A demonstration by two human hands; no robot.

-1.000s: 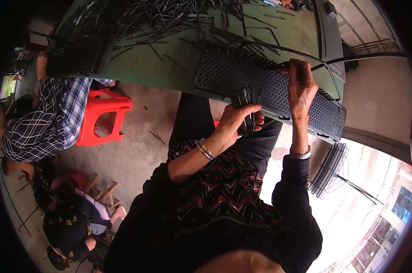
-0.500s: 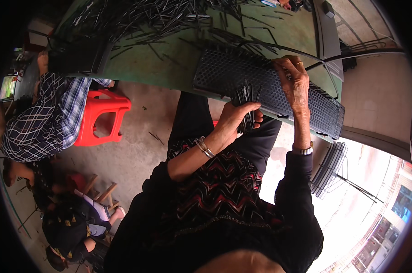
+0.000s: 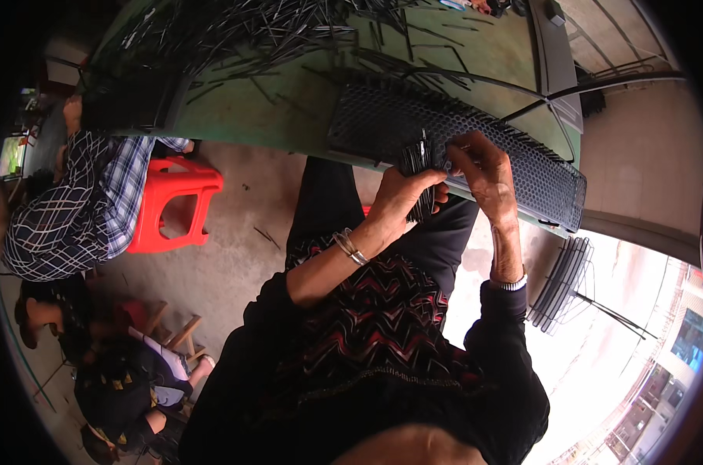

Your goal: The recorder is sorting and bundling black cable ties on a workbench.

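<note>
My left hand (image 3: 400, 198) is wrapped round an upright bundle of thin black sticks (image 3: 419, 159) at the table's near edge. Just right of the bundle, my right hand (image 3: 487, 177) is closed in a pinch, its fingertips close to the sticks. Whether a stick lies between those fingertips I cannot make out. Behind both hands a long dark board with honeycomb holes (image 3: 371, 116) slants over the edge of the green table (image 3: 243, 116). A row of black sticks stands up along the board's far side.
Loose black sticks (image 3: 266, 35) lie heaped across the table's far left. A curved black bar (image 3: 615, 87) crosses at the right. Left of me are a red plastic stool (image 3: 169, 177) and other people (image 3: 64, 205). A wire rack (image 3: 561, 287) stands at lower right.
My right hand has come off the board's far part, moving nearer and left to the bundle, its fingers now pinched. My left hand has kept its hold on the sticks.
</note>
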